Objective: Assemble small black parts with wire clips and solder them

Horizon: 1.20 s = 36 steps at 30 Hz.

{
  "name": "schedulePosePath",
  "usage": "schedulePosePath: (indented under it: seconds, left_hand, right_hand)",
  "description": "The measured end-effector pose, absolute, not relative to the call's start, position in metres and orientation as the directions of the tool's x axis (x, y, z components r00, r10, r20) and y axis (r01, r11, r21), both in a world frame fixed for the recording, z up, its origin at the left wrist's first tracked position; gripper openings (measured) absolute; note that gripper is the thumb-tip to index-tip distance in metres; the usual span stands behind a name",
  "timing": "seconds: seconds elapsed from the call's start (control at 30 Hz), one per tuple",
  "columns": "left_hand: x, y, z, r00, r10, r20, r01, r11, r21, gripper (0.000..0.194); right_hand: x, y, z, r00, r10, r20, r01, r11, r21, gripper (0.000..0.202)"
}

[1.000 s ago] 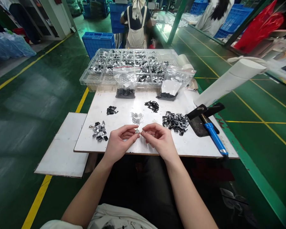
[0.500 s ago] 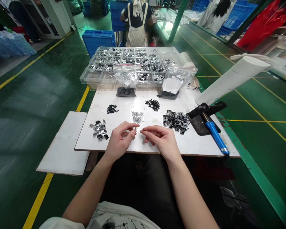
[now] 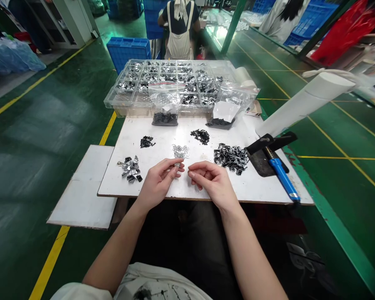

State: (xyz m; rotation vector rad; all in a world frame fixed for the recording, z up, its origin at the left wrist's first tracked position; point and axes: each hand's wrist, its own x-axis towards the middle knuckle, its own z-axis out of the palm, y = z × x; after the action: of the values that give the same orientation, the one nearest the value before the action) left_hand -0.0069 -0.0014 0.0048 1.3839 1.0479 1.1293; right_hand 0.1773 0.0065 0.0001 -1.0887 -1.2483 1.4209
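Note:
Near the front edge of the white table (image 3: 175,187), my left hand (image 3: 161,177) pinches a small shiny metal part (image 3: 177,165) between thumb and fingers. Just to its right, my right hand (image 3: 211,179) has its thumb and forefinger pressed together; whatever is between them is too small to name. Beyond the fingertips lies a pile of tiny silvery pieces (image 3: 180,151). Shiny dark parts (image 3: 130,169) sit left of my left hand, and a larger heap of black and silver parts (image 3: 231,158) is right of my right hand. Two small black piles (image 3: 147,142) (image 3: 200,136) lie farther back.
A clear compartment box (image 3: 112,98) of parts stands at the back, with two plastic bags (image 3: 165,118) (image 3: 221,121) before it. On the right are a blue-handled tool (image 3: 283,177) and a slanting white tube (image 3: 306,104). A person (image 3: 179,29) is beyond the box.
My hands have moved slightly apart at the fingertips. The metal part in my left hand shows more plainly between the fingers.

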Motion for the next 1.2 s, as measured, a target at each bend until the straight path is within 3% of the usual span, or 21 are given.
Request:
schedulePosePath:
  seconds: [0.13, 0.23, 0.5, 0.8, 1.2]
  left_hand:
    - [-0.008, -0.0015, 0.0071, 0.2, 0.968, 0.152, 0.032, -0.161, 0.986, 0.025]
    - [-0.0081, -0.0025, 0.0078, 0.195, 0.975, 0.102, 0.04, -0.112, 0.993, 0.025]
    - [-0.006, -0.0055, 0.0033, 0.106, 0.994, 0.01, 0.014, -0.012, 1.0, 0.024]
    - [-0.0041, -0.0046, 0.0019, 0.054, 0.997, 0.062, 0.122, -0.068, 0.99, 0.023]
    - [-0.0036, -0.0055, 0.0018, 0.094, 0.992, 0.084, 0.089, -0.092, 0.992, 0.02]
  right_hand:
    - [0.1771, 0.0057, 0.0007, -0.242, 0.97, 0.019, -0.045, 0.009, -0.999, 0.022]
    - [0.1774, 0.0062, -0.001, -0.259, 0.964, 0.056, -0.063, 0.041, -0.997, 0.017]
    - [0.1752, 0.0062, -0.0034, -0.169, 0.982, -0.079, -0.127, -0.101, -0.987, 0.027]
    - [0.1749, 0.0063, 0.0015, -0.184, 0.983, -0.004, -0.088, -0.02, -0.996, 0.024]
    - [0.1714, 0.0033, -0.0004, -0.133, 0.991, -0.024, -0.04, -0.03, -0.999, 0.031]
